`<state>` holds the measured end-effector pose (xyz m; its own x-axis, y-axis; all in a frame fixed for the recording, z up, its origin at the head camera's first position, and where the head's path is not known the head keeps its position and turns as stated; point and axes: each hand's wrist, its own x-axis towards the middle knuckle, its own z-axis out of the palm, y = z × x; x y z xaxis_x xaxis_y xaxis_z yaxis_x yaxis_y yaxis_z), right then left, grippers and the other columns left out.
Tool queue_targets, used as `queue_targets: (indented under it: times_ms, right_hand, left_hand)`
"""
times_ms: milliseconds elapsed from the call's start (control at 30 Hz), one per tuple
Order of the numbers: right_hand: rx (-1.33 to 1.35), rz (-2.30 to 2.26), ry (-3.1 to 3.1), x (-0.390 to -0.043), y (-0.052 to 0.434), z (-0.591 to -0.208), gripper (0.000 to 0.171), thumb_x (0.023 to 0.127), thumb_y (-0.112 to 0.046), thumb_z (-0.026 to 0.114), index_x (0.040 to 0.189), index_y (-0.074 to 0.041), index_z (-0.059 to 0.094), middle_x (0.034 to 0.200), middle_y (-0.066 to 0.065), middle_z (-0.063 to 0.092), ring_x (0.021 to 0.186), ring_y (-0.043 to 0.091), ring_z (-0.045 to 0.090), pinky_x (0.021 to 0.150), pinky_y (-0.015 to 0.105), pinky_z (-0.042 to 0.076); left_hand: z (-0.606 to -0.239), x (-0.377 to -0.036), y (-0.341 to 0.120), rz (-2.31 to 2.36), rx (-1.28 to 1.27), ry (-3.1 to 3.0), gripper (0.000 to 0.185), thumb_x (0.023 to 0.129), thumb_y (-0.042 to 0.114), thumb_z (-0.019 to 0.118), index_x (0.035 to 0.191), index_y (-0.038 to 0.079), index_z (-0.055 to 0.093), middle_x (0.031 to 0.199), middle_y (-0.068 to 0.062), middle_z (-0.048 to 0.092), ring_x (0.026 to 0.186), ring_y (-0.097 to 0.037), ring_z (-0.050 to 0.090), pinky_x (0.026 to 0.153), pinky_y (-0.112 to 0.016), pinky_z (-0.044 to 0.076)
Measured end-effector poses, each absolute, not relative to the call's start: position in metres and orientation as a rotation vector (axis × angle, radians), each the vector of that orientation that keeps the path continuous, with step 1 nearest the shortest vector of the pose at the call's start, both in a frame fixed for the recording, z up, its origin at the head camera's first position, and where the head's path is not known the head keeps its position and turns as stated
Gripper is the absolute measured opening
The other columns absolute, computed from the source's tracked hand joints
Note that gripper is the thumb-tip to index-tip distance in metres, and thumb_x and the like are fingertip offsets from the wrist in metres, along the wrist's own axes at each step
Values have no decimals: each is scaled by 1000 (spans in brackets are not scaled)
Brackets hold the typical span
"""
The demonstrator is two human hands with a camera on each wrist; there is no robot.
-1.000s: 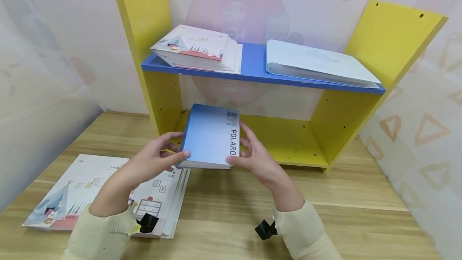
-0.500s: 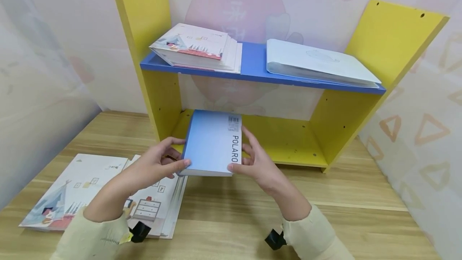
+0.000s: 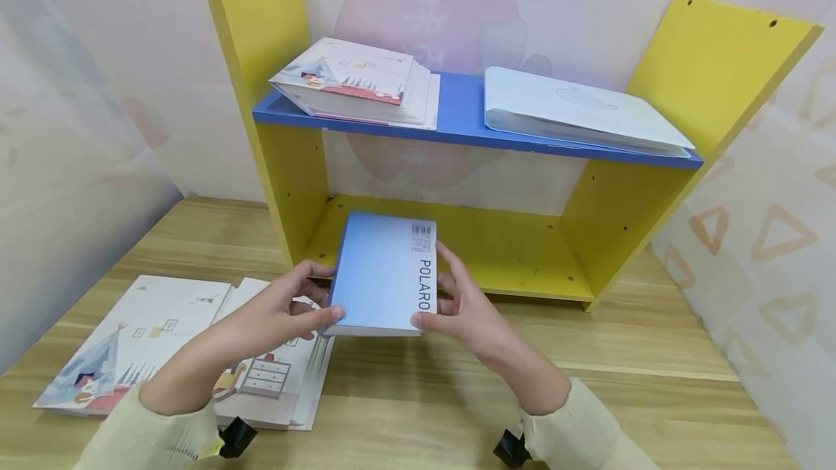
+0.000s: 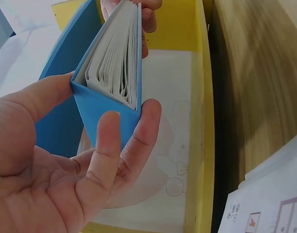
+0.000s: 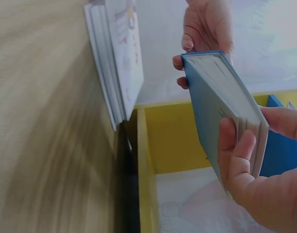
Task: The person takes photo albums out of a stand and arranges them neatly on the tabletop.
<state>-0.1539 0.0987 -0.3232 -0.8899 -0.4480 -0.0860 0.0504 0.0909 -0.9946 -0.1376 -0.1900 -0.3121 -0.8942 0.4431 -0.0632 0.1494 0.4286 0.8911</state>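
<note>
A blue photo album (image 3: 382,270) marked "POLARO" is held level in front of the shelf's lower opening. My left hand (image 3: 287,310) grips its spine side, thumb on top and fingers beneath. On the opposite edge my right hand (image 3: 473,314) pinches it the same way. Seen from the left wrist, the album (image 4: 114,63) shows many pages between its covers, and two fingertips lie against the blue spine. The right wrist view has the album (image 5: 206,102) with the right fingers on its open edge; the left hand (image 5: 209,24) is at the far side.
A yellow shelf unit with a blue board (image 3: 460,104) stands behind. White illustrated albums (image 3: 359,78) lie on that board at left, a pale blue album (image 3: 581,107) at right. More illustrated albums (image 3: 157,332) lie on the wooden table (image 3: 418,412) under my left forearm.
Both hands have drawn the photo album back towards me, away from the shelf, keeping the same grip. The albums on the shelf and table have stayed in place.
</note>
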Motion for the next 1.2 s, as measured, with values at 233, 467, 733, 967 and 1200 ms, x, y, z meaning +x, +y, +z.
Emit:
queue_targets:
  times_ms: [233,467,733,967,1200]
  right_hand:
    - [-343,-1852,2017,-147,97,-334,105,86,2,73,159,-34,7,153,17,43,113,28,65,96,40,54]
    - [-330,-1828,1991,-142,98,-342,105,87,2,72,160,-28,2,151,24,44,121,33,62,97,42,54]
    - [-342,-1813,1985,-135,100,-349,106,86,1,73,160,-28,2,151,27,41,117,31,64,94,40,56]
    - [-317,-1840,1949,-131,100,-352,105,86,4,72,159,-29,4,153,27,39,113,30,66,92,39,57]
    - [-291,-1858,1926,-123,97,-358,108,85,6,71,159,-30,2,154,29,36,102,28,68,88,39,58]
  left_hand:
    - [-318,-134,-191,1456,496,2364,68,96,27,67,145,-3,30,113,-19,57,89,-23,68,73,-36,56]
    - [-324,-131,-191,1424,467,2342,69,94,28,69,144,-1,31,105,-15,57,83,-28,66,71,-37,55]
    - [-328,-126,-190,1408,475,2313,68,95,29,69,143,-1,32,105,-14,56,83,-27,65,68,-34,53]
    - [-333,-124,-190,1387,436,2301,66,93,31,70,141,0,35,103,-13,59,85,-25,66,70,-31,49]
    - [-337,-122,-192,1363,401,2295,64,92,33,71,137,2,38,104,-13,58,87,-24,65,68,-31,48]
